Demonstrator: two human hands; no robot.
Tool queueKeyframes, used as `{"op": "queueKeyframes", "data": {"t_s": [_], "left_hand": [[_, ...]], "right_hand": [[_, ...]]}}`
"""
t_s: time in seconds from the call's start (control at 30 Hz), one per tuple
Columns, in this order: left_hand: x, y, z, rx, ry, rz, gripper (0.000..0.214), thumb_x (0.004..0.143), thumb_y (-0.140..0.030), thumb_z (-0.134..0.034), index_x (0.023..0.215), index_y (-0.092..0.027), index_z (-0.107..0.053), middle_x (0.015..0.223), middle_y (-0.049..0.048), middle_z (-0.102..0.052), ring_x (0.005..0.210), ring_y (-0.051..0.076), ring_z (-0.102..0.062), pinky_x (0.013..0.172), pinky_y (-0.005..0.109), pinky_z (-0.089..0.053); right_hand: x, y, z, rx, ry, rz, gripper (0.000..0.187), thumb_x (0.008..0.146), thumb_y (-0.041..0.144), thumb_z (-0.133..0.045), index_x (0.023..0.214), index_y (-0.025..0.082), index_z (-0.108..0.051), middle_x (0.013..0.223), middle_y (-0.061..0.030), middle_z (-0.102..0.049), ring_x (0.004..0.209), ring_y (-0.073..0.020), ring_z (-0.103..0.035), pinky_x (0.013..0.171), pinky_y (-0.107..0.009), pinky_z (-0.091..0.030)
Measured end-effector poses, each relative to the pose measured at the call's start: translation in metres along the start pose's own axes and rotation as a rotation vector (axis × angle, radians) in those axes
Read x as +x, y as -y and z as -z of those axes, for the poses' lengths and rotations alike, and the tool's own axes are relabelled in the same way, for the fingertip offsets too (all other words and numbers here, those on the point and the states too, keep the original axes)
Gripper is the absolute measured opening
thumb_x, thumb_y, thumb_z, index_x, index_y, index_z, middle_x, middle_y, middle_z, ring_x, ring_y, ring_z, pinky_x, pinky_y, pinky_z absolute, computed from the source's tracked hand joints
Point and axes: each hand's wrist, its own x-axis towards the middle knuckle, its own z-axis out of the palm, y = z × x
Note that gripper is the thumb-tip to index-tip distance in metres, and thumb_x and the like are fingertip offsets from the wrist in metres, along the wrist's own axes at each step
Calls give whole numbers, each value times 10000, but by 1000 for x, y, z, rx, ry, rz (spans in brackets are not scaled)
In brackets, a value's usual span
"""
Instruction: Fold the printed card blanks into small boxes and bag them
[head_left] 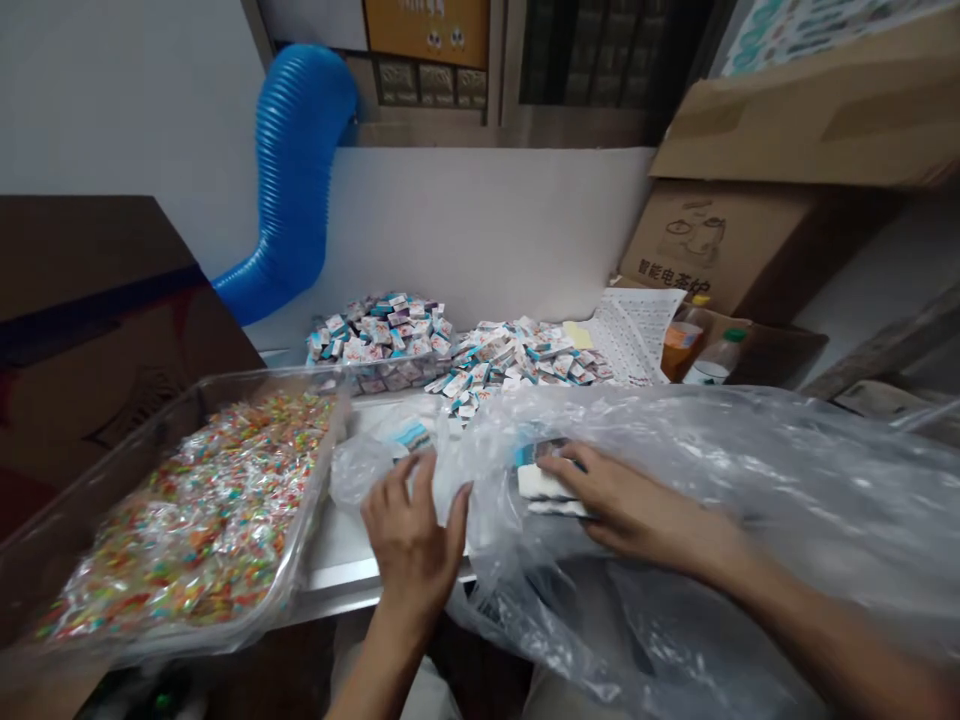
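Two hands at work. Right hand (pixel 637 505) has fingers draped over a small stack of white, blue-edged packets (pixel 544 482) in a clear, crinkly polythene bag (pixel 795 500), right of centre on the steel tabletop (pixel 337 575); grip or mere touch, can't tell. Stack looks light, soft, prob. slippery; best taken by its sides. Left hand (pixel 412 535) open, fingers spread, just beside bag. Near left edge: clear plastic tray (pixel 255 378) of multicoloured wrapped sweets (pixel 195 520). Toward back edge: two heaps of small blue-and-white packets (pixel 375 340). Beyond, brown cardboard box (pixel 675 275) printed 智能电蒸炉.
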Motion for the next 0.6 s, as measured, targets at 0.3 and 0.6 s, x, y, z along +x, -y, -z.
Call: {"op": "queueKeyframes", "data": {"t_s": [0.3,0.6], "left_hand": [[35,73,16,419,221,105,263,733,-264,-537,966,-185,-630,1014,128,-594,995,319,-473,850,470,-340],[50,83,33,-515,-218,749,366,749,-423,-450,734,-125,-661,513,1,-519,527,143,-502,535,258,-404]], "right_hand": [[62,56,63,324,-319,63,740,685,263,-650,1336,263,-299,1228,-59,-484,1023,-249,-525,855,-369,-445],[236,39,-35,688,165,-294,454,632,288,-694,1045,164,-550,843,-71,-625,725,-214,-586,610,-321,-482]]}}
